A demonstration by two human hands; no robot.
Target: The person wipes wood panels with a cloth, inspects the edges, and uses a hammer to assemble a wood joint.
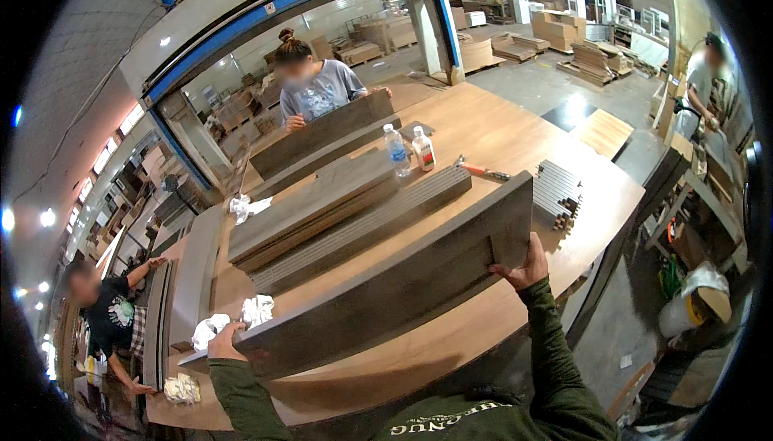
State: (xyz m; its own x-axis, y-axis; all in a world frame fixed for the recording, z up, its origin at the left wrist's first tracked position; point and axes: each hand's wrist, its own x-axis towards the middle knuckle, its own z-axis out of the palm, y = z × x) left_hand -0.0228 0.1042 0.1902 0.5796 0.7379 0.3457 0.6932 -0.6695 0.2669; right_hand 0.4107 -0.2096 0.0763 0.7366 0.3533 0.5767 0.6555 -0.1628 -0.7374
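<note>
A long dark grey-brown board (386, 288) stands on edge in front of me, slanting up from the lower left to the right. Near its left end, my left hand (227, 343) is closed on the edge. My right hand (527, 264) grips the lower edge close to the right end, thumb on the face beside a narrow crosswise groove. White crumpled cloths (258, 311) lie behind the board by my left hand. Beyond it are a bundle of grooved strips (362, 232) and a stack of similar boards (314, 208).
On the wooden table (475, 123) stand a clear water bottle (396, 151) and a white bottle (423, 149), with a hammer (481, 171) nearby. Short grey strips (557, 193) are piled at right. Across the table a person (318, 87) holds another board; a second person (113, 312) handles boards at left.
</note>
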